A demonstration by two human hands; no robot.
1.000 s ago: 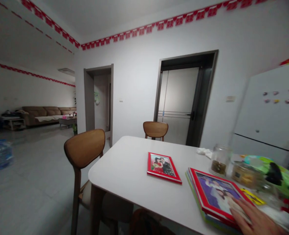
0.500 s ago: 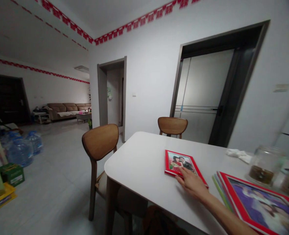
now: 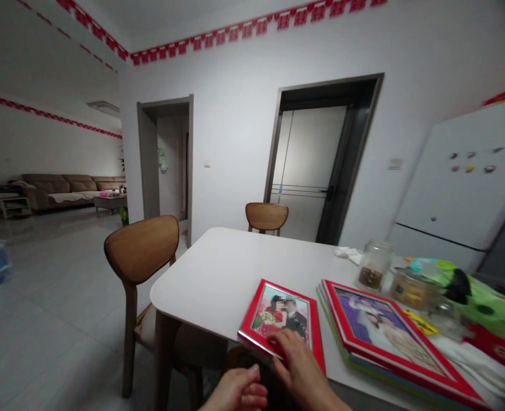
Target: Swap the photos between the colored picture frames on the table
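Wooden chairs (image 3: 143, 249); white refrigerator (image 3: 467, 197) at right; brown sofa (image 3: 49, 187) far left

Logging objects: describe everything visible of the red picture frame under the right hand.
The red picture frame looks glossy, with a silvery inner border around a photo of two people in red and dark clothes. It is face up, possibly tilted, at the near edge of the table, beside the stacked frames, its back hidden. The right hand touches its near side.

White wall (image 3: 235, 114) (red border (image 3: 234, 34) above), grey floor (image 3: 64, 297), wooden chairs (image 3: 143, 248)
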